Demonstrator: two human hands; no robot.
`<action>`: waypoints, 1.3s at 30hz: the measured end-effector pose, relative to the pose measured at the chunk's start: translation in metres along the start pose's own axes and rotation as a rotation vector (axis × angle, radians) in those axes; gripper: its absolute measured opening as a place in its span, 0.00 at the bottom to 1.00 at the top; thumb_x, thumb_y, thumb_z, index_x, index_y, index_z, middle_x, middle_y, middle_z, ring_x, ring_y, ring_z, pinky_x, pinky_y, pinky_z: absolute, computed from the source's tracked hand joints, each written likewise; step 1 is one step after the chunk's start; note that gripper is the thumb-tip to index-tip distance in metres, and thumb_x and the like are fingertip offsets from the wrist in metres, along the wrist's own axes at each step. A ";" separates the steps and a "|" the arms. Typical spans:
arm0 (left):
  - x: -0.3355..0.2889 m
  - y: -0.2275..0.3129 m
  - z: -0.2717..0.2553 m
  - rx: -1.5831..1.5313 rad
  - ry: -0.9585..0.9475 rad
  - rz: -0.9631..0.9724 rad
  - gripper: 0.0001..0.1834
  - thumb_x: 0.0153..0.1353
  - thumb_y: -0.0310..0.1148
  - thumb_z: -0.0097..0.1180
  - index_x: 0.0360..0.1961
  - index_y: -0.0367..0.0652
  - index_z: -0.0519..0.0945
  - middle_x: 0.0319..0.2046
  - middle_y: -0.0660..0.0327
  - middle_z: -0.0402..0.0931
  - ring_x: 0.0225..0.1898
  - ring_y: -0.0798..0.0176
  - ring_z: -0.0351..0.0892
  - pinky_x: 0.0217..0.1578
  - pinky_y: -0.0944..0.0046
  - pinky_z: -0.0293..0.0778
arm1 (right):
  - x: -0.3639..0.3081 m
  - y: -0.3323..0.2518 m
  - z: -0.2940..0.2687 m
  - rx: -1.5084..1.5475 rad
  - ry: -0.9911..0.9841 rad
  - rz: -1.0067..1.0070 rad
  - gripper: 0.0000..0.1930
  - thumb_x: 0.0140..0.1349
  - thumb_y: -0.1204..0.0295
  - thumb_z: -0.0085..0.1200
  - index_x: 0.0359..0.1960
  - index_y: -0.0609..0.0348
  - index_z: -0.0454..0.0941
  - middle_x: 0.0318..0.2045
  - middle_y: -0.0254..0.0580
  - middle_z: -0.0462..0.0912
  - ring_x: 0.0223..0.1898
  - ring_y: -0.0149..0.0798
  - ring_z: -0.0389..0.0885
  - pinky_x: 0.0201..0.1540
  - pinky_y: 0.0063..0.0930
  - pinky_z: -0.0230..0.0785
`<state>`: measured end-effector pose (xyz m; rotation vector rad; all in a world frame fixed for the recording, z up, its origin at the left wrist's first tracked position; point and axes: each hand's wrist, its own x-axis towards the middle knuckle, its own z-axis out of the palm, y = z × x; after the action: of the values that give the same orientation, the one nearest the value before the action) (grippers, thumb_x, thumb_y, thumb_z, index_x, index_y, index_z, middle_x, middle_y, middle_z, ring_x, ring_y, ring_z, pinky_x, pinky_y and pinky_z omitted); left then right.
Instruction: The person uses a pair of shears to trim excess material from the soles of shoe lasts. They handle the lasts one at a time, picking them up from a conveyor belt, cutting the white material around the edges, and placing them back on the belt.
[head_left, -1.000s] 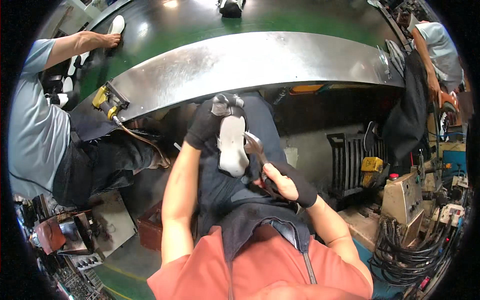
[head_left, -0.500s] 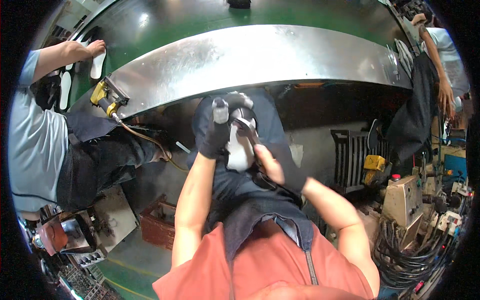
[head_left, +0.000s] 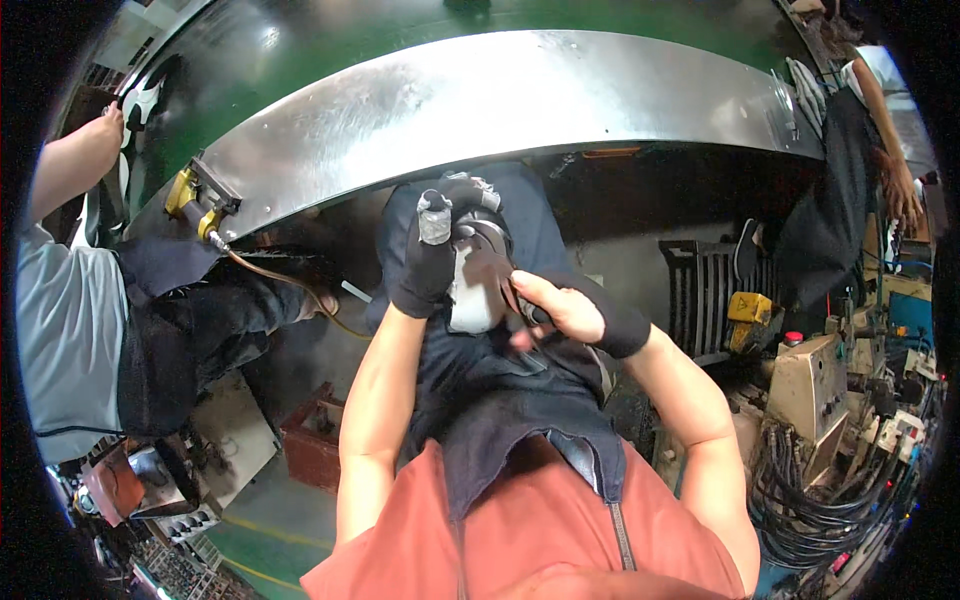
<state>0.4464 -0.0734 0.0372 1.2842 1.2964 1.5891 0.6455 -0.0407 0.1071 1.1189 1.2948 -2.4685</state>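
My left hand (head_left: 425, 268), in a black glove, is closed round the top of a grey-white handheld power tool (head_left: 470, 292) held over my dark apron (head_left: 500, 390). My right hand (head_left: 562, 308), bare-fingered with a black sleeve at the wrist, presses against the tool's right side. It pinches a thin metal wrench (head_left: 512, 298), which is blurred here. Both hands sit just below the edge of a long curved sheet of bare metal (head_left: 520, 95).
A person in a grey shirt (head_left: 60, 320) stands at my left, one hand on the green surface (head_left: 300, 60). A yellow tool with a hose (head_left: 190, 197) sits on the sheet's left end. Another person (head_left: 880, 130) is at right, by machines and cables (head_left: 830, 470).
Both my hands and the power tool have risen toward the metal sheet's edge. My right hand has closed in against the tool. The person at left has moved an arm outward.
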 end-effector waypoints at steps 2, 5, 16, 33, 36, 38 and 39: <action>-0.003 -0.002 0.000 0.019 0.007 0.023 0.29 0.69 0.51 0.32 0.36 0.38 0.81 0.39 0.59 0.79 0.49 0.59 0.73 0.55 0.58 0.63 | 0.012 0.026 -0.006 -0.518 0.161 -0.285 0.23 0.70 0.53 0.38 0.31 0.62 0.75 0.19 0.36 0.74 0.18 0.31 0.73 0.25 0.31 0.64; -0.004 -0.020 0.004 -0.162 0.075 -0.098 0.26 0.67 0.49 0.36 0.38 0.38 0.80 0.39 0.58 0.80 0.48 0.57 0.74 0.58 0.57 0.60 | 0.053 0.075 0.021 -0.532 0.523 -0.602 0.17 0.68 0.65 0.40 0.27 0.64 0.75 0.21 0.53 0.77 0.24 0.54 0.76 0.29 0.41 0.65; -0.133 -0.014 -0.003 -0.693 0.087 -0.450 0.39 0.61 0.59 0.43 0.60 0.34 0.66 0.59 0.52 0.67 0.61 0.56 0.65 0.62 0.57 0.59 | -0.015 0.154 0.003 -0.940 0.014 -0.730 0.20 0.53 0.65 0.57 0.47 0.60 0.74 0.45 0.51 0.77 0.42 0.54 0.77 0.49 0.43 0.68; -0.161 -0.049 0.033 -0.676 0.131 -0.334 0.37 0.64 0.60 0.42 0.60 0.37 0.64 0.54 0.54 0.70 0.56 0.59 0.69 0.58 0.59 0.63 | 0.017 0.141 -0.033 -1.112 -0.045 -1.294 0.18 0.28 0.69 0.51 0.26 0.65 0.73 0.32 0.51 0.76 0.35 0.52 0.78 0.44 0.46 0.74; -0.150 -0.039 0.026 -0.586 0.125 -0.412 0.27 0.65 0.49 0.46 0.57 0.38 0.67 0.50 0.57 0.71 0.52 0.62 0.71 0.56 0.61 0.65 | 0.021 0.122 -0.026 -1.035 -0.085 -1.296 0.19 0.29 0.68 0.51 0.28 0.65 0.73 0.32 0.50 0.76 0.35 0.51 0.78 0.43 0.46 0.75; -0.139 -0.038 0.017 -0.816 0.085 -0.434 0.23 0.65 0.43 0.48 0.55 0.39 0.68 0.48 0.57 0.72 0.50 0.62 0.72 0.54 0.61 0.67 | 0.015 0.115 -0.024 -1.004 -0.107 -1.269 0.21 0.31 0.67 0.54 0.31 0.66 0.74 0.33 0.50 0.77 0.36 0.51 0.79 0.42 0.46 0.75; -0.133 -0.047 0.006 -0.982 0.016 -0.403 0.24 0.64 0.44 0.48 0.56 0.39 0.68 0.48 0.55 0.73 0.50 0.60 0.72 0.54 0.60 0.69 | 0.008 0.113 -0.028 -1.102 -0.216 -1.307 0.21 0.50 0.61 0.57 0.39 0.66 0.75 0.35 0.53 0.77 0.37 0.53 0.79 0.41 0.43 0.74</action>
<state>0.4837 -0.1842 -0.0420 0.3676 0.5512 1.5901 0.7043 -0.0878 0.0184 -0.4250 3.2175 -1.4545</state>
